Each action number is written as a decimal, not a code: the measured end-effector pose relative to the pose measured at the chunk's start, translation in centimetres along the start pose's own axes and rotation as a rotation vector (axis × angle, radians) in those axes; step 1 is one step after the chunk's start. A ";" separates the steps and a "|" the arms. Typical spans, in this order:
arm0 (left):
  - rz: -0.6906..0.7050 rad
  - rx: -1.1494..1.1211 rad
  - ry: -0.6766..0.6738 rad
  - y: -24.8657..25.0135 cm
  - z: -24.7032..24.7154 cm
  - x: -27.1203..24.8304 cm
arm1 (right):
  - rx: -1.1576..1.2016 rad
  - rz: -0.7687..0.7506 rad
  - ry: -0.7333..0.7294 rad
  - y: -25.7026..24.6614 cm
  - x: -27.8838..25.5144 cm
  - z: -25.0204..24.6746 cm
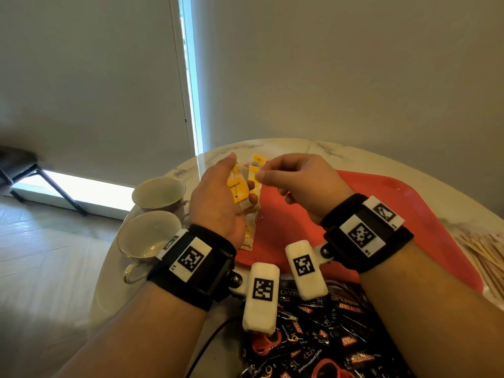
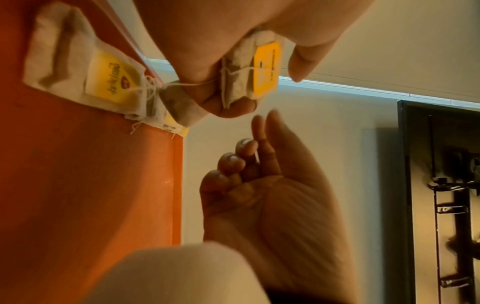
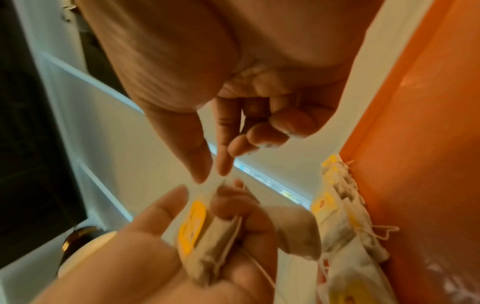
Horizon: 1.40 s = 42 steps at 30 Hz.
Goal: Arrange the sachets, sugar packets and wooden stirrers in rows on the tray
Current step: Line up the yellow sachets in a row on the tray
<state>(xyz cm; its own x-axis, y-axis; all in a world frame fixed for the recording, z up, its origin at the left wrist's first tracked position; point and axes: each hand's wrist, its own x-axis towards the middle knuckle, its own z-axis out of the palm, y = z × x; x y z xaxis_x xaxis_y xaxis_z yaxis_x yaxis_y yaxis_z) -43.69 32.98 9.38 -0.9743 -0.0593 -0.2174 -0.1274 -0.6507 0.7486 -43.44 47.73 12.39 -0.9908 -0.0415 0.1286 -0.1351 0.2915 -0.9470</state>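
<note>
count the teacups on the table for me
2. Both stand left of the red tray: the far teacup near the table's edge, the near teacup just beside the left wrist. None appears hidden.

Pinching yellow-tagged paper tea bag w/ left hand; right hand below, fingers loosely curled; orange plastic tray alongside.

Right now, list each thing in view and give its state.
left hand: holds tea bags
right hand: thumb and forefinger near a tag, grip unclear
red tray: tea bags along its left edge
two cups: upright, empty
coffee sachets: piled off-tray
wooden stirrers: heaped off-tray
</note>
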 end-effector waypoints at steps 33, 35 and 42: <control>0.201 0.308 -0.062 -1.2 0.2 0.0 | 0.496 -0.060 0.036 -0.2 0.2 -0.1; 0.219 0.322 -0.108 -1.2 0.3 -0.5 | 0.463 -0.047 0.034 -0.1 0.2 0.2; 0.279 0.284 -0.036 -0.1 0.1 -0.3 | 0.192 0.022 -0.006 -0.4 0.8 0.3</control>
<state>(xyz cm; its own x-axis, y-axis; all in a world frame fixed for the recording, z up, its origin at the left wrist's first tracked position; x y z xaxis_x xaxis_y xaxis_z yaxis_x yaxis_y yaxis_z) -43.42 33.14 9.38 -0.9840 -0.1744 0.0370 0.1015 -0.3774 0.9205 -44.16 47.29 12.79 -0.9934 -0.0428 0.1062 -0.1102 0.1043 -0.9884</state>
